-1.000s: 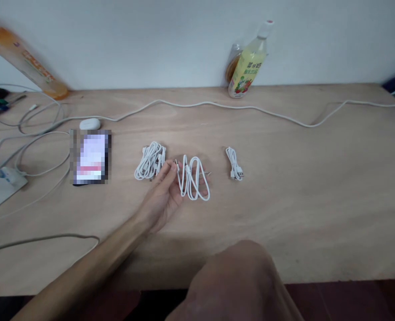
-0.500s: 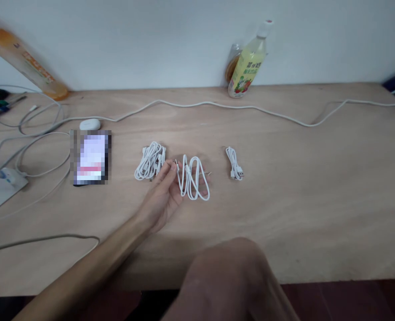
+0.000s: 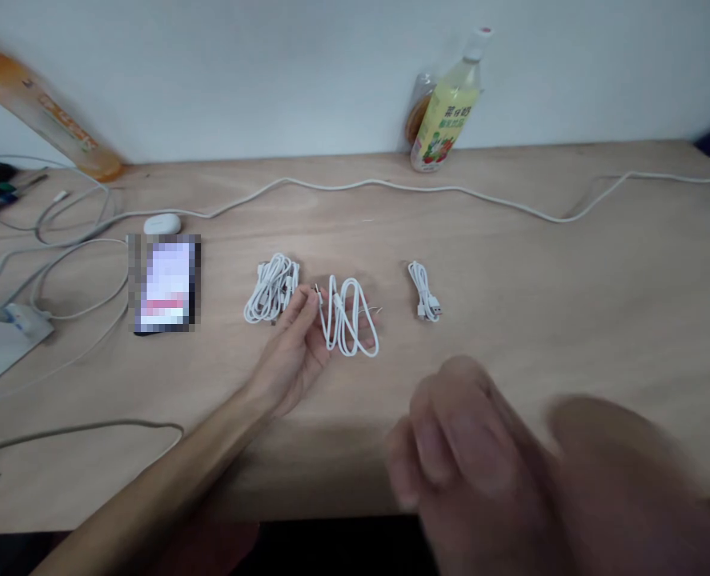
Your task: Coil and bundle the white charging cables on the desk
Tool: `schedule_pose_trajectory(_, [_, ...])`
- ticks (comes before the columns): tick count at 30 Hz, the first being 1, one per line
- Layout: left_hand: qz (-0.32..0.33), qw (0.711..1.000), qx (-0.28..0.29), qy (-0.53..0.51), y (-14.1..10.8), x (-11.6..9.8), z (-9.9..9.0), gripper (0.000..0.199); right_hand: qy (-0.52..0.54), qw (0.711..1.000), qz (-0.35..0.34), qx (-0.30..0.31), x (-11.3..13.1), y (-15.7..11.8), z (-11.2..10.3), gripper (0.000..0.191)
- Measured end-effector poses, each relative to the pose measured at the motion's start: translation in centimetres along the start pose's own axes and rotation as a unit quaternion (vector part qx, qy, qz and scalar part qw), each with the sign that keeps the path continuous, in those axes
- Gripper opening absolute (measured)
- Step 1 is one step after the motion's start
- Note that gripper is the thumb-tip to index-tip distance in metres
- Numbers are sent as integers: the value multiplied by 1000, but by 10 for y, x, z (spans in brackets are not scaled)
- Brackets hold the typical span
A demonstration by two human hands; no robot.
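Observation:
My left hand [image 3: 300,336] is closed, pinching one end of a loosely looped white USB charging cable [image 3: 346,320] between thumb and index finger. The other fingers lie behind the loops. A thin white twist tie [image 3: 371,310] sticks out at the right side of the loops. Just left of these fingertips lies a pile of white coiled cables [image 3: 270,290]. One more bundled white cable [image 3: 425,292] rests to the right, its USB plug toward me. Low in the view, my right hand [image 3: 456,440] is close to the camera and blurred, its fingers curled, with nothing visible in them.
A phone [image 3: 166,284] and a white earbud case [image 3: 162,224] lie on the left. A long white cord [image 3: 355,186] crosses the back of the wooden table [image 3: 547,296]. A yellow-labelled bottle [image 3: 447,108] and an orange bottle [image 3: 48,116] lean at the wall. A power strip [image 3: 6,344] sits far left.
My right arm has shifted; the hand with curled fingers now shows at the lower right, where a blurred bent shape was before. My left hand keeps its hold on the looped cable.

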State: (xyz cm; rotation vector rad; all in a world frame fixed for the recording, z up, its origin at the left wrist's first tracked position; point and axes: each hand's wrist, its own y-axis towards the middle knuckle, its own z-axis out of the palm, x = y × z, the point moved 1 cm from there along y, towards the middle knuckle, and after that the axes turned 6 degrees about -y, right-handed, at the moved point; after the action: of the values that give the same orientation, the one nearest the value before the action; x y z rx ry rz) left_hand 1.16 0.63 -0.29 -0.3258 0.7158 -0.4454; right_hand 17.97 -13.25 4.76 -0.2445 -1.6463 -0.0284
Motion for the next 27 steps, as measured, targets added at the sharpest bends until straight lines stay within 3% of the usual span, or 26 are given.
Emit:
schedule_pose_trajectory(2, [5, 1000, 7, 7, -1, 0, 0, 11, 20, 1000, -3, -22, 10, 27, 7, 11])
schedule_pose_trajectory(5, [16, 1000, 12, 14, -1, -1, 0, 16, 70, 991, 5, -110, 18, 57, 20, 5])
schedule_pose_trajectory(8, [22, 1000, 21, -3, -1, -1, 0, 12, 70, 990, -24, -119, 22, 74, 29, 5])
schedule_pose_trajectory(14, [12, 999, 27, -29, -2, -2, 1, 16, -4, 994, -46, -99, 29, 78, 30, 6])
schedule_pose_trajectory(23, [17, 999, 9, -48, -2, -1, 2, 17, -35, 990, -103, -91, 27, 82, 34, 9])
schedule_pose_trajectory(27, [27, 999, 7, -44, -2, -1, 0, 15, -48, 991, -106, -69, 22, 91, 29, 20])
